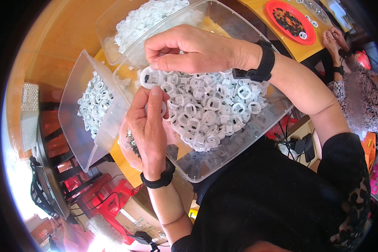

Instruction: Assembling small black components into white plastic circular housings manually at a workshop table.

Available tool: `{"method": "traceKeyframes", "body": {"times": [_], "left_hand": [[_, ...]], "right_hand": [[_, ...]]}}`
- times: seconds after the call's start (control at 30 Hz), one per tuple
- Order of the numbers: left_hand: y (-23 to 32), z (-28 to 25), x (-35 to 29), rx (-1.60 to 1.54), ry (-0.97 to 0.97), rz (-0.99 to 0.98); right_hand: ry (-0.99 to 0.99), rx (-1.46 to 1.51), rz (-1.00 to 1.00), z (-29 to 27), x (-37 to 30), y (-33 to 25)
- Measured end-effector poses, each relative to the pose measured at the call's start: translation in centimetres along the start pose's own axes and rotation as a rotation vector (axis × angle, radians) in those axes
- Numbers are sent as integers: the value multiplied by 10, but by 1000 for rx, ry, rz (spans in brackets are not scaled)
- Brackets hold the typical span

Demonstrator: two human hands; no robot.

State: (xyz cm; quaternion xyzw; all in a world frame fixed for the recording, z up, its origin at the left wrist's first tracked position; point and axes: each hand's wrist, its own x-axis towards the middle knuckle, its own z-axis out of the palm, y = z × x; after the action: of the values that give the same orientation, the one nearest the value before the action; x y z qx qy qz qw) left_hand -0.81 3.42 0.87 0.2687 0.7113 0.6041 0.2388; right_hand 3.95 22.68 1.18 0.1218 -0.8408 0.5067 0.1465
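Note:
My right hand (189, 50) and my left hand (149, 117) meet over the left part of a clear plastic bin (235, 155). Between their fingertips is a small white ring-shaped plastic part (155, 79) with a dark insert. My right thumb and bent fingers close on its upper edge, while my left thumb and forefinger pinch it from below. A second white ring (163, 109) shows against my left fingers, partly hidden. Many similar white ring parts (210, 109) lie heaped in the bin under my hands.
Left of my hands stands another clear bin (67, 109) with white parts. White pieces (143, 21) fill a container at the back. A pink bowl (124, 145) holds small metallic bits. At the far right, a co-worker's hands (335, 42) are near a red plate (273, 8) of dark pieces.

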Motion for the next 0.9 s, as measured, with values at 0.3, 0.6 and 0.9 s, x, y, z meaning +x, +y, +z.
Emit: {"method": "traceKeyframes", "body": {"times": [0.3,0.6,0.9], "left_hand": [[1,3,0,113,20,38],[-1,2,-1,129,33,49],[-1,3,-1,76,39,35]], "right_hand": [[17,35,16,0,0,-1],[-13,144,141,3,1,0],[39,155,130,4,1,-4]]}}
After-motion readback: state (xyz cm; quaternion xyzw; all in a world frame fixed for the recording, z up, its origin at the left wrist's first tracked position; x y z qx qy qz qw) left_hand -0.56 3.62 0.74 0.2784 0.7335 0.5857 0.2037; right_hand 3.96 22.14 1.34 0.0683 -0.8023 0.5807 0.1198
